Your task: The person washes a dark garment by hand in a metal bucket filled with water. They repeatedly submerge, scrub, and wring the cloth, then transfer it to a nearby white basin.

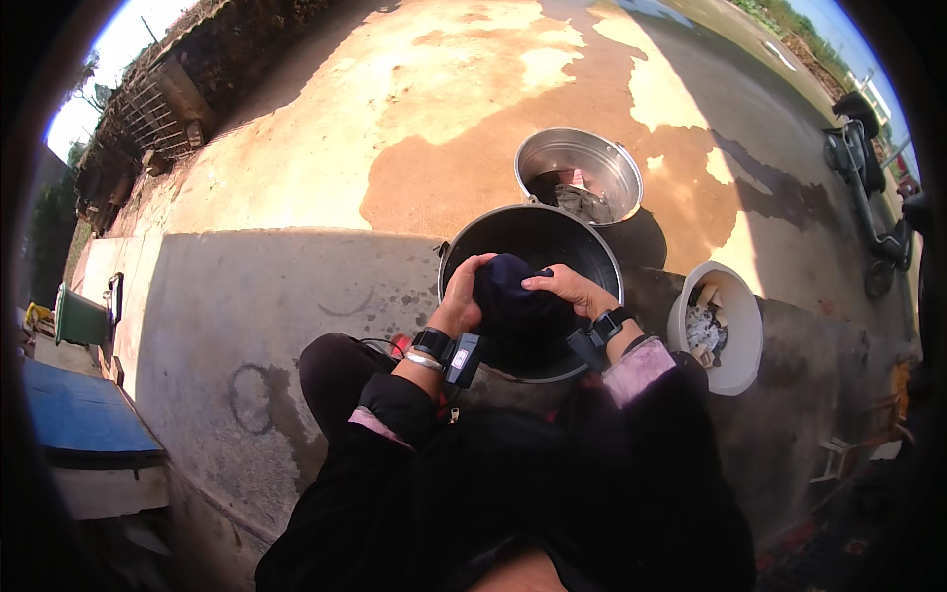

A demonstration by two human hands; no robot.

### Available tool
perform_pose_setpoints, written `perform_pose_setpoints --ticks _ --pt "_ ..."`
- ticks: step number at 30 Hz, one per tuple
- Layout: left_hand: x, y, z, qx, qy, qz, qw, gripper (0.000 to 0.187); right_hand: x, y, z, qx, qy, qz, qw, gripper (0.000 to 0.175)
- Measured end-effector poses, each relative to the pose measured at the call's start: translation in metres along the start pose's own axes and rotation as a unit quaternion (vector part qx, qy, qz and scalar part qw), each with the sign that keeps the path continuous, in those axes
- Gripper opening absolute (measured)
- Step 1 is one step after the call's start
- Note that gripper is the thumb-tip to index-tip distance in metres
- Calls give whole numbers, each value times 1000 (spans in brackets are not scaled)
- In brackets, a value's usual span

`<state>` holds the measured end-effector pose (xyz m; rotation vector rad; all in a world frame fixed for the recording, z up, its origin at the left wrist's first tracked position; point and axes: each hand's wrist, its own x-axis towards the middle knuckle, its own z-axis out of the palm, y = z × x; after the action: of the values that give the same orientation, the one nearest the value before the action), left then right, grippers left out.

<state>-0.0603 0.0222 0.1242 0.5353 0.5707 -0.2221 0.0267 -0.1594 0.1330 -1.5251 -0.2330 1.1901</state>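
A dark navy cloth (510, 285) is bunched between my two hands, above a large dark-walled metal basin (584, 240). My left hand (464, 292) grips the cloth's left side, with the fingers partly hidden behind it. At the cloth's right edge, my right hand (571, 287) pinches it with the thumb on top. The basin's lower interior is too dark to make out. Just beyond it stands a shiny metal bucket (625, 174) holding wet-looking dark fabric (583, 201) and a pinkish piece. Both wrists carry black strapped devices.
A white plastic tub (747, 340) with mixed scraps stands to my right. Far right is a parked scooter (862, 185). A blue-topped surface (89, 407) and a green bin (80, 314) are at left. The concrete floor (296, 296) has a step edge beyond the basin and wet patches.
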Motion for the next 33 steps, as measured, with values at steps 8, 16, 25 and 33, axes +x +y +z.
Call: perform_pose_setpoints --ticks 8,16,25,33 --pt "22 -14 -22 -51 99 37 993 15 4 4 46 -233 188 -420 857 17" --pt "13 -66 3 59 150 161 974 31 -3 9 70 -359 284 -321 829 33" --pt "15 -45 -10 139 236 204 940 34 2 23 89 -345 210 -425 810 34" --pt "-9 -9 25 114 28 94 989 30 9 -16 -3 -295 245 -243 891 35"
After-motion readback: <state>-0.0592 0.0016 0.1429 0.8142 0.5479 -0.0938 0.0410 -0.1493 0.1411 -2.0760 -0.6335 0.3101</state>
